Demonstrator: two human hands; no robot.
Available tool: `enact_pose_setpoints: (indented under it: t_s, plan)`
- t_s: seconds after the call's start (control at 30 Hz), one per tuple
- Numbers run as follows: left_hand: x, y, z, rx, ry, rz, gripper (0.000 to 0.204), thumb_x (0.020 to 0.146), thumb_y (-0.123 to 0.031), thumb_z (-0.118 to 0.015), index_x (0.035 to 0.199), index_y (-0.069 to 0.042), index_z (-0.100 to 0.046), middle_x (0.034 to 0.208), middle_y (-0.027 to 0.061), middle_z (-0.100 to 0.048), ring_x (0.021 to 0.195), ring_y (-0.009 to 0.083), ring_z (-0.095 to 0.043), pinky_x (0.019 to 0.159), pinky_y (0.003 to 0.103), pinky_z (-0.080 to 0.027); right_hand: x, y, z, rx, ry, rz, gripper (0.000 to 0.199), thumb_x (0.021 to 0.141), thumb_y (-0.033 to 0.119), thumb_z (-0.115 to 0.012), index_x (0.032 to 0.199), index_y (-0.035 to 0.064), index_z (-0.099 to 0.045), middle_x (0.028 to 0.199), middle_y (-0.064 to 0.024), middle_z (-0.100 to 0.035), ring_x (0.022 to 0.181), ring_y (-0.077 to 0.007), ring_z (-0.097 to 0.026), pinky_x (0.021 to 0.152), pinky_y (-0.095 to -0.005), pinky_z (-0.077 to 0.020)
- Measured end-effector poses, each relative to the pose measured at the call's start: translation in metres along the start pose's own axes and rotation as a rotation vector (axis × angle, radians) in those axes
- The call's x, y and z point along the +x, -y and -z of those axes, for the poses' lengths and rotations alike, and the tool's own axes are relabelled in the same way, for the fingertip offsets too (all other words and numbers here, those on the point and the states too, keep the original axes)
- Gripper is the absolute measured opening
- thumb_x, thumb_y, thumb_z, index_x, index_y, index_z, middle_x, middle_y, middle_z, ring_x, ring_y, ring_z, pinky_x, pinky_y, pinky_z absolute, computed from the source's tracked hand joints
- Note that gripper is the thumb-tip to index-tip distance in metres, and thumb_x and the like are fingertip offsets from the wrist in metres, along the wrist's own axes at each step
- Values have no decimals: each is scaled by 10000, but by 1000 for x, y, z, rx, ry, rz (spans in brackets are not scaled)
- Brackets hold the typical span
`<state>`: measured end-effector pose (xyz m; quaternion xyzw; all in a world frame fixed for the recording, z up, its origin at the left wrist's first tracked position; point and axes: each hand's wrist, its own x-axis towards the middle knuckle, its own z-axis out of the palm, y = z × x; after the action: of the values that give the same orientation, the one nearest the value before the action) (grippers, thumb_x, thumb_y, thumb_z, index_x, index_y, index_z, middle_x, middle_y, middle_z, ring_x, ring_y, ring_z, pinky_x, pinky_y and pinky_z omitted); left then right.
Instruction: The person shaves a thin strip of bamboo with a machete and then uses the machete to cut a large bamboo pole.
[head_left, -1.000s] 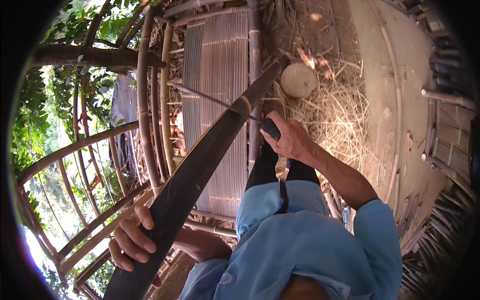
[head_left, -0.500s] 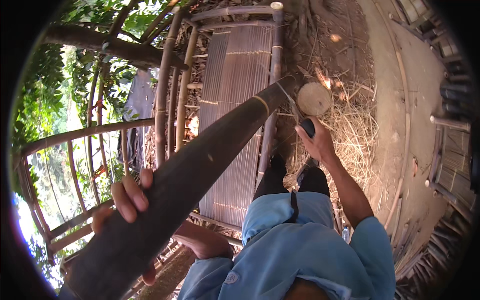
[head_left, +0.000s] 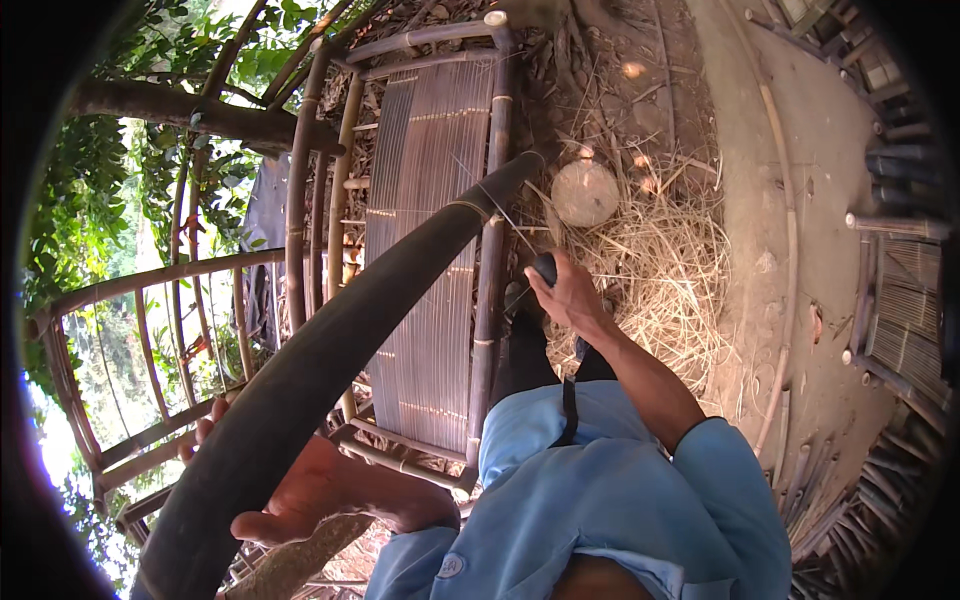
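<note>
A long, thick, dark bamboo pole (head_left: 330, 360) runs slantwise from the lower left up toward the bench's right rail. My left hand (head_left: 300, 490) is wrapped around its near part from beneath; fingertips show on the far side, and the thumb sticks out on the near side. My right hand (head_left: 573, 297) grips the black handle of what looks like a hand saw (head_left: 520, 236). Its thin blade lies across the pole close to the pale ring near the far end, with the tip reaching beyond the pole. Teeth are too small to make out.
A slatted bamboo bench (head_left: 430, 260) stands under the pole. Right of the pole's far end is a round cut log (head_left: 585, 193), beside scattered straw (head_left: 660, 290). A bamboo railing (head_left: 170, 280) borders the left; an earthen ledge (head_left: 830, 200) runs along the right.
The saw has shifted left and farther across the pole, now near the ring. My right hand moved left with it. My left hand slid lower along the pole, its thumb now spread. The view shifted slightly.
</note>
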<state>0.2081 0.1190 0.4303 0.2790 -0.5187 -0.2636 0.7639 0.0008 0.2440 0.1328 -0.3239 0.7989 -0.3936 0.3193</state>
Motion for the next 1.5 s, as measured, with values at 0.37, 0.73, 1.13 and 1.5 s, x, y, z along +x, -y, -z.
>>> enact_pose_setpoints:
  t_s: [0.37, 0.73, 1.13, 1.5]
  plan:
    - [0, -12, 26, -53, -37, 106, 806, 873, -566, -624, 1303, 109, -535, 1221, 277, -608, 1207, 413, -579, 1107, 550, -417, 10, 35, 2, 118, -39, 357, 283, 941, 194, -692, 1080, 8, -530, 639, -153, -628, 572, -327, -700, 468, -409, -558]
    - [28, 9, 38, 58, -133, 91, 922, 827, -639, -628, 1313, 137, -527, 1276, 296, -573, 1255, 425, -534, 1135, 534, -386, 11, 55, -19, 128, 108, 354, 309, 943, 234, -684, 1076, 30, -494, 682, -199, -637, 604, -382, -683, 509, -465, -551]
    - [56, 26, 75, -50, 90, 105, 875, 821, -582, -628, 1325, 127, -530, 1282, 285, -584, 1242, 421, -539, 1138, 548, -362, 32, 42, -38, 29, 148, 110, 282, 946, 223, -684, 1073, 19, -535, 699, -180, -657, 615, -375, -698, 514, -452, -554]
    - [57, 37, 31, 49, -287, 37, 732, 853, -547, -621, 1256, 62, -577, 1136, 238, -632, 1132, 367, -614, 1034, 513, -449, 33, 45, -49, -10, 76, 165, 386, 937, 273, -703, 1119, -15, -521, 747, -212, -673, 620, -381, -701, 526, -469, -564]
